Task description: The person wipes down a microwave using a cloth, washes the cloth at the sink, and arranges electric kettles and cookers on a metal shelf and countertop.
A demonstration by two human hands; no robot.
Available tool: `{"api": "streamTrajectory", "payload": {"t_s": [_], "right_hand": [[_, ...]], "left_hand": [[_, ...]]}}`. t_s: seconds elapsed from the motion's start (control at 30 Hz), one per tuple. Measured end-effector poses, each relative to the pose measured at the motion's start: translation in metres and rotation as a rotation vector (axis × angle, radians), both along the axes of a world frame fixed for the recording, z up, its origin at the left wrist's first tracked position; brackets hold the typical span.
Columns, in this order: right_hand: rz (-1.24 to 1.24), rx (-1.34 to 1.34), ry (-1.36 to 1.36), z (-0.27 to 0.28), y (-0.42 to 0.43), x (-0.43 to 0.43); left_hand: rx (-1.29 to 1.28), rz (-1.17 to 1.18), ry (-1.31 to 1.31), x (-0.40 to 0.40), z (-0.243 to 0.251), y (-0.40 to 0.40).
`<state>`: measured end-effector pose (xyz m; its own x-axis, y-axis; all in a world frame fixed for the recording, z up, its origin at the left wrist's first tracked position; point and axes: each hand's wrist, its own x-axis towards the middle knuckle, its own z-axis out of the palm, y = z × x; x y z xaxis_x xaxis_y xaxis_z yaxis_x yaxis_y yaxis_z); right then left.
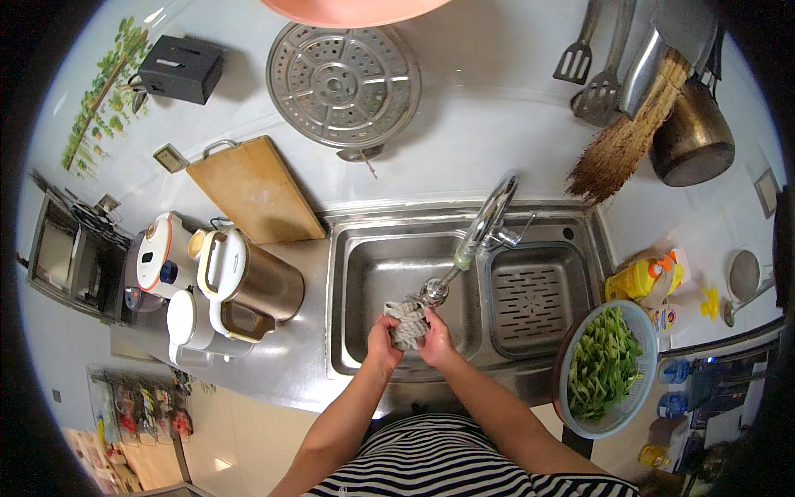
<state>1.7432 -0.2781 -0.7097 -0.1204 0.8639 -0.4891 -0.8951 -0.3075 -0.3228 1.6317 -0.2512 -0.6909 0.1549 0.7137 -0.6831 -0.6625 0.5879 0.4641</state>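
Observation:
A crumpled greyish-white cloth is bunched between my two hands over the left basin of a stainless steel sink. My left hand grips the cloth's left side, and my right hand has hold of its right side. Just above the cloth hangs the spray head of the chrome faucet, close to my right fingers. Whether water is running cannot be made out. The palms and some fingertips are hidden by the cloth.
A perforated drain tray sits in the right basin. Right of it stands a colander of green leaves, near yellow detergent bottles. On the left are a steel-bodied appliance and a wooden cutting board. A straw brush hangs at upper right.

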Motion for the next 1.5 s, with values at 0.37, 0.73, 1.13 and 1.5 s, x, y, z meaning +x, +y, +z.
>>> {"api": "streamTrajectory", "payload": {"t_s": [0.37,0.73,1.13,1.5], "right_hand": [[-0.007,0.755,-1.274,0.024,0.013,-0.037],[0.036,0.494,-0.96,0.044,0.032,-0.035],[0.105,0.193,-0.894,0.015,0.042,-0.044],[0.106,0.16,-1.127,-0.003,0.041,-0.042]], "left_hand": [[0.027,0.047,-0.212,-0.017,-0.008,-0.005],[-0.215,0.136,-0.245,0.008,-0.001,0.013],[0.064,0.056,-0.061,0.009,-0.04,0.007],[-0.049,0.13,0.058,0.017,-0.024,0.0]]}}
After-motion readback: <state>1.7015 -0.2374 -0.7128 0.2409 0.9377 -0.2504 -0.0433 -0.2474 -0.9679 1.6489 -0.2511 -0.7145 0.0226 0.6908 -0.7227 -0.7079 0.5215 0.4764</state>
